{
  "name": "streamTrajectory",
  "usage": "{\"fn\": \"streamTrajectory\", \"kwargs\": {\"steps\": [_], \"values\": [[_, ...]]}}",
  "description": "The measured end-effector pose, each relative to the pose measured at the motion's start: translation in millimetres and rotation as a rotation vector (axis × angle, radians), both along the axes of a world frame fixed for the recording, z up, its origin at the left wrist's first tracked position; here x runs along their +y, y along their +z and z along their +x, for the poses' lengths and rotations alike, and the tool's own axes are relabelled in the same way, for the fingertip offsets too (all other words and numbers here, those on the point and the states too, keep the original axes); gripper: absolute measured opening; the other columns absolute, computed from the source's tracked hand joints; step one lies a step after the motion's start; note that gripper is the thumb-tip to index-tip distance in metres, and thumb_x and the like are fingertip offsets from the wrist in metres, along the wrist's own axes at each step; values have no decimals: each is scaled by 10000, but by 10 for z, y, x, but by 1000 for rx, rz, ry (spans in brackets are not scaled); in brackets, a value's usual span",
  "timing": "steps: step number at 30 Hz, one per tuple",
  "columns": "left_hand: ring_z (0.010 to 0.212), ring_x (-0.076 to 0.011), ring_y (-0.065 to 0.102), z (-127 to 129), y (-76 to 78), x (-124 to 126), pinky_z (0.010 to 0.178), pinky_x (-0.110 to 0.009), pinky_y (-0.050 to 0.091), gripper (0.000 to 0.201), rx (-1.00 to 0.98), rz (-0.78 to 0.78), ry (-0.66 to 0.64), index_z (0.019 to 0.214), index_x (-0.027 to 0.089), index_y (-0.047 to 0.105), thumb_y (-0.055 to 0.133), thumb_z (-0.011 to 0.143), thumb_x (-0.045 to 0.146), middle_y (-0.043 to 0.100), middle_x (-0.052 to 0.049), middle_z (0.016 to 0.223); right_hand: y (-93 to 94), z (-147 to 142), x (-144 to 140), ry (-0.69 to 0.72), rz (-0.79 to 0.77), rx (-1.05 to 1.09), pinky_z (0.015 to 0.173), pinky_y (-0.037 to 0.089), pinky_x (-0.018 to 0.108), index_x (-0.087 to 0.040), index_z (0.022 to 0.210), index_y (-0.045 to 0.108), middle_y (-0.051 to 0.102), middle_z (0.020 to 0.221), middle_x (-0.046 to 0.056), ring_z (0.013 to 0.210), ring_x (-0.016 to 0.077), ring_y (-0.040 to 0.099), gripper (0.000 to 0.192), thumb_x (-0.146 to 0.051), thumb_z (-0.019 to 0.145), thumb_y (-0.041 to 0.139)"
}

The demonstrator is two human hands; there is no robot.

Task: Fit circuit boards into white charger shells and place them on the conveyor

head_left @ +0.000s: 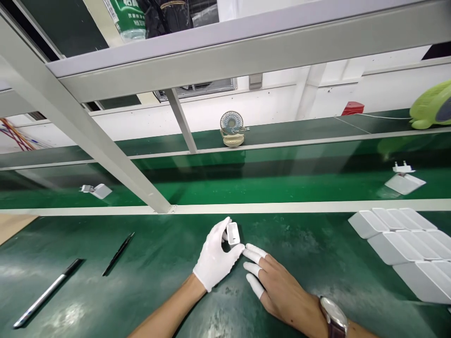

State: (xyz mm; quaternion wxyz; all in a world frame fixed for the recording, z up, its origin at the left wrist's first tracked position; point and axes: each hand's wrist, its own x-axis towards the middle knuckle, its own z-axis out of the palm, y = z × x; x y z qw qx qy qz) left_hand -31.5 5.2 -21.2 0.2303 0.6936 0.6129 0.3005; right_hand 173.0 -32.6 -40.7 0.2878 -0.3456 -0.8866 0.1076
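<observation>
A small white charger [233, 233] sits pinched in the gloved left hand [215, 259] near the green tabletop's [158, 267] far edge; the right hand [278, 286] lies flat, holding nothing, fingertips just beside it, stacked white chargers [405, 244] at the right edge

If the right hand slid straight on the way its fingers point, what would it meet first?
Most likely the left hand, gloved and gripping a small white charger; the right hand has capped fingertips nearly touching it, though depth is uncertain.
</observation>
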Motion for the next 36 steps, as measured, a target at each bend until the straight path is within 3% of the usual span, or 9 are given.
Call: {"fn": "streamTrajectory", "kwargs": {"steps": [3,11,21,31,36], "values": [[1117,-236,620,0,-5,3,1015,-439,511,605,-12,2,23,1402,218,471,659,835,312,558,-100,1364,38,-8,-18,12,2,46,1112,474,411,-110,1060,673,646,1263,164,1319,274,524,222,-126,970,471],[1241,-248,555,-31,7,6,1073,-460,469,599,-6,-10,-11,1441,240,440,615,869,283,543,-93,1397,52,-8,-13,56,28,77,1098,485,444,-139,1044,668,648,1280,145,1291,276,552,207,-124,957,481],[1145,-235,606,-34,40,19,994,-443,521,520,-56,13,-3,1342,236,525,638,834,251,592,-83,1326,-51,15,-18,30,35,-44,1106,479,422,-158,1322,586,607,1369,109,1313,265,532,359,-213,970,540],[1112,-215,612,-38,43,51,973,-404,520,524,-103,7,-7,1310,234,543,668,802,252,597,-68,1299,-64,20,-7,57,56,-69,1121,456,440,-160,1337,574,598,1375,113,1322,267,521,363,-229,982,540],[957,-189,625,-28,65,55,903,-391,533,517,-153,-15,31,1215,218,574,743,727,240,625,-40,1147,-84,15,-18,50,56,-52,1120,461,441,-154,1322,584,600,1371,113,1324,267,517,356,-212,973,546]]}}
